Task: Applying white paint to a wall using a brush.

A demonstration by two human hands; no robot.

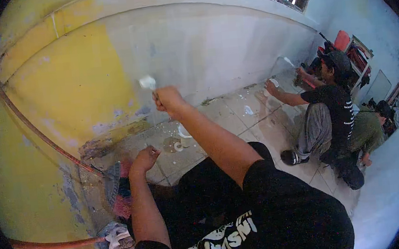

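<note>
My right hand (169, 100) is closed around the handle of a paintbrush, whose pale, paint-covered head (147, 82) is at the low wall (163, 48), near where yellow paint meets a whitish coat. The brush head is blurred. My left hand (146, 159) is held over the tiled floor, fingers curled; a small thing may be at its fingertips, but this is too unclear to tell. Partly behind my right forearm, a white round container (184, 130) stands on the floor. Close by lies a white ring-like mark or lid (178, 146).
A co-worker (338, 111) crouches at right, facing the wall, with a white container (274, 82) by one hand. Another person (367, 130) is behind. White spatters mark the tiles (248, 110). A reddish pipe (41, 132) runs at left, above a bin with crumpled material (118, 240).
</note>
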